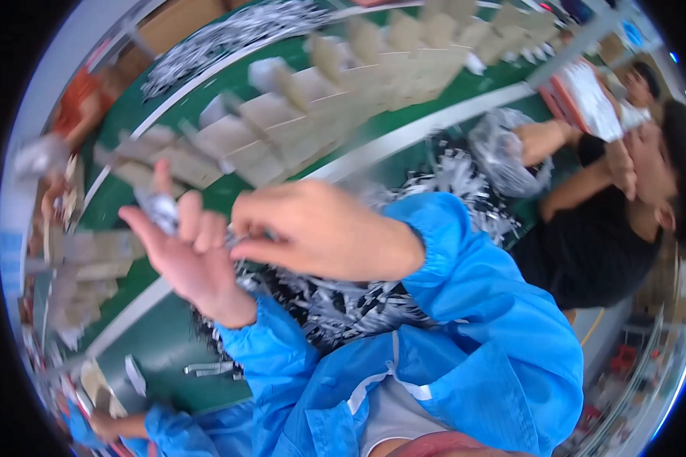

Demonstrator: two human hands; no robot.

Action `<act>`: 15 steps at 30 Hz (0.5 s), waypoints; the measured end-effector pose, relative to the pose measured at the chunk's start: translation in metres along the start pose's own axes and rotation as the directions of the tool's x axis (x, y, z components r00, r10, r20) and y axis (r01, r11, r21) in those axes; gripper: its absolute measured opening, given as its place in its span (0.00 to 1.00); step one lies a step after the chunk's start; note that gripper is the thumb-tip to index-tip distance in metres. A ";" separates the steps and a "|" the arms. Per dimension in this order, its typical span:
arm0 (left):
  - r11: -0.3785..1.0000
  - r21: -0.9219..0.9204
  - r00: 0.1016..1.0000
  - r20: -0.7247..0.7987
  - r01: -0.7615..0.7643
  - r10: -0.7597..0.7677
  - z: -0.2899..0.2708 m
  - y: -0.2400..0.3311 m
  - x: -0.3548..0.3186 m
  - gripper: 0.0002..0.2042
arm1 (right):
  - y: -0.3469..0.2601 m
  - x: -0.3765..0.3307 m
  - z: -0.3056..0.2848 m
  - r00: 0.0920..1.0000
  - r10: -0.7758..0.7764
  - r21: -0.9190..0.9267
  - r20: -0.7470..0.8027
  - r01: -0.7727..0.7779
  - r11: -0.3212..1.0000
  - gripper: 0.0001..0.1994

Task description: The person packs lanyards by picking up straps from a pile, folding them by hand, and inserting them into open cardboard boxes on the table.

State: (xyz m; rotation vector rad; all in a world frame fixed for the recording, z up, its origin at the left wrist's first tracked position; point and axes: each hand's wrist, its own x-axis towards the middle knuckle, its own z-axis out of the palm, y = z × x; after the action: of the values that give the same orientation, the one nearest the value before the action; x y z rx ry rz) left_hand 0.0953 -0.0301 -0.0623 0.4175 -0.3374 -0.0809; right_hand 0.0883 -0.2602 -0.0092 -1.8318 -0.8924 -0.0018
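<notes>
1. Holding a small silvery packet (158,207) up before the chest, the left hand (187,251) has its fingers half open around it; the packet is shiny, crinkled and blurred, so its exact shape cannot be told.
2. The right hand (312,228) is curled narrow, its fingertips pinched together just beside the left palm; whether they grip the packet's edge or a separate piece cannot be told.
3. Both forearms wear blue sleeves (465,305) with gathered cuffs.
4. Below the hands lies a heap of black-and-silver strips (343,308), too many and too tangled to count, spread over the green belt (168,343).
5. A clear plastic bag (503,156) stands open at the heap's far side, with more of the same strips spilling at its mouth.
6. Flat tan cartons (312,107) lie overlapped in a long row across the belt; roughly a dozen show, blurred at the edges.
7. Two loose strips (213,369) lie apart on the belt near the left elbow.
8. One other person in a black shirt (587,244) is at the right; another blue sleeve (168,428) shows at the lower left.
</notes>
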 end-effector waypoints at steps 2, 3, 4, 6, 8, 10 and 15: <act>0.986 0.148 0.995 0.044 0.078 -0.085 0.025 -0.006 -0.002 0.44 | -0.007 0.011 0.019 0.998 0.056 0.084 0.024 -0.058 0.995 0.20; 0.984 0.166 0.997 0.029 0.064 -0.070 0.036 -0.011 -0.003 0.44 | -0.005 0.015 0.023 0.960 -0.118 0.000 -0.254 0.122 0.993 0.23; 0.911 0.405 0.996 -0.082 0.074 -0.045 0.050 -0.017 -0.004 0.46 | -0.004 0.017 0.028 0.816 -0.289 -0.124 -0.500 0.263 0.957 0.26; 0.609 0.773 0.959 -0.276 0.176 0.072 0.073 -0.027 -0.009 0.51 | -0.006 0.011 0.039 0.866 -0.252 -0.016 -0.431 0.272 0.962 0.23; 0.534 0.825 0.930 -0.323 0.187 0.173 0.085 -0.033 -0.014 0.51 | -0.008 0.001 0.047 0.940 -0.201 0.151 -0.276 0.249 0.957 0.18; 0.394 0.891 0.863 -0.369 0.224 0.344 0.090 -0.040 -0.015 0.51 | -0.006 -0.006 0.041 0.935 -0.268 0.077 -0.232 0.293 0.953 0.19; 0.421 0.883 0.789 -0.406 0.208 0.461 0.089 -0.051 -0.011 0.49 | -0.001 0.000 0.029 0.890 -0.417 -0.143 -0.185 0.396 0.907 0.16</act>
State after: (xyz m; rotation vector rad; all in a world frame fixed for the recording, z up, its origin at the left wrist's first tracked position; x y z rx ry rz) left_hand 0.0543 -0.1095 -0.0106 1.4988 0.3000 0.4464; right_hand 0.0762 -0.2370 -0.0212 -1.6655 -1.1239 -0.5075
